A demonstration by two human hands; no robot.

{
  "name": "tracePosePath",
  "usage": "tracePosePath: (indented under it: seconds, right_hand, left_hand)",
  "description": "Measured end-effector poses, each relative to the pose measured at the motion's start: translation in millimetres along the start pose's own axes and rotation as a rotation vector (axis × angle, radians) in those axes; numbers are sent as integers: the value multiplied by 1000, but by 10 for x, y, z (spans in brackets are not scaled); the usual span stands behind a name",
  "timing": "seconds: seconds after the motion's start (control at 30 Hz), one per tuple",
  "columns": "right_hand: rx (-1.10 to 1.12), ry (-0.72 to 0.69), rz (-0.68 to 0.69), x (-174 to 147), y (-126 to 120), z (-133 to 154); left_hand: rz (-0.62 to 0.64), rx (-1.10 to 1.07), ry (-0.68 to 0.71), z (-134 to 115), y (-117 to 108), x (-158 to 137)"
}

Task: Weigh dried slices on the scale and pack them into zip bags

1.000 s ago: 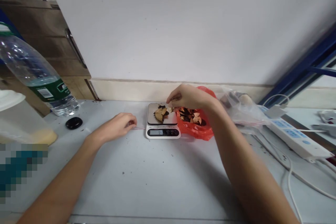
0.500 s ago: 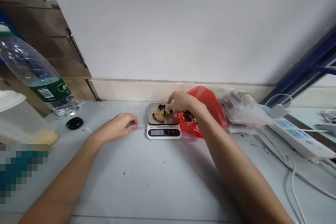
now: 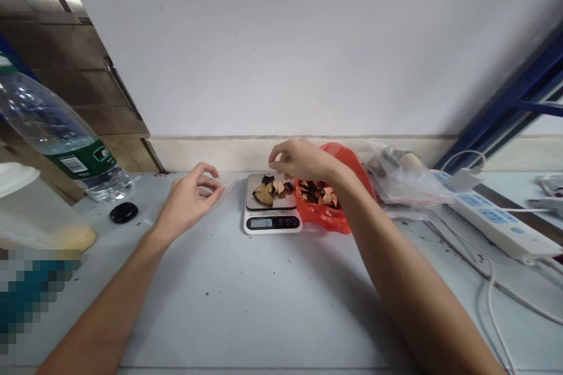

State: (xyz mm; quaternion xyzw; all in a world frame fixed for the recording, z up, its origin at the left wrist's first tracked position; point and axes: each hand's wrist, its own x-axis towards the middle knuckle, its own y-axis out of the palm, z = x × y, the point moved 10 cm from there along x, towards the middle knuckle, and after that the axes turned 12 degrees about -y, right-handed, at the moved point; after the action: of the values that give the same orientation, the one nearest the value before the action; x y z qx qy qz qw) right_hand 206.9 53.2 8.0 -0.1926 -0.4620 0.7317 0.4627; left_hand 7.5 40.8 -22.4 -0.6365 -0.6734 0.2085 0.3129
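A white kitchen scale stands before me, its display reading what looks like 94. Several dried, dark-edged slices lie on its metal plate. My right hand hovers over the plate's back right corner, fingers loosely bent and apart, with nothing visible in them. To the scale's left, my left hand has its fingers curled around the edge of a clear plastic bag, which is hard to make out. Right beside the scale, an open red plastic bag holds more slices, partly behind my right forearm.
Clear bags with contents lie right of the red bag, near a white power strip with cables. At left are a water bottle, a black oval object and a translucent container. A wall rises behind.
My right hand has lifted off the slices on the plate, and its fingers have loosened. My left hand has risen and turned, bringing the clear bag up beside the scale.
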Motion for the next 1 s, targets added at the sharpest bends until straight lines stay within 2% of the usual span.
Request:
tracePosePath:
  seconds: [0.13, 0.23, 0.3, 0.43, 0.6, 0.73, 0.8, 0.87, 1.0]
  right_hand:
    - [206, -266, 151, 19, 326, 460]
    - [278, -359, 134, 51, 450, 623]
    - [310, -365, 81, 83, 467, 626]
    - [367, -272, -14, 117, 416, 491]
    - [149, -234, 58, 108, 447, 467]
    - [75, -116, -145, 124, 283, 361]
    - [91, -132, -222, 120, 219, 357]
    - [145, -205, -205, 121, 230, 397]
    - [312, -378, -45, 94, 339, 535]
  left_hand:
    - [-9, -297, -92, -32, 1, -53]
    - [7, -435, -75, -85, 47, -72]
    - [0, -487, -65, -98, 67, -81]
    - [-73, -511, -39, -101, 31, -107]
    - [-236, -535, 112, -175, -153, -197]
    - [-164, -443, 307, -340, -90, -269]
    - [-203, -301, 431, -426, -89, -332]
    - [-226, -120, 520, -475, -44, -369]
    - [-8, 120, 558, -426, 233, -329]
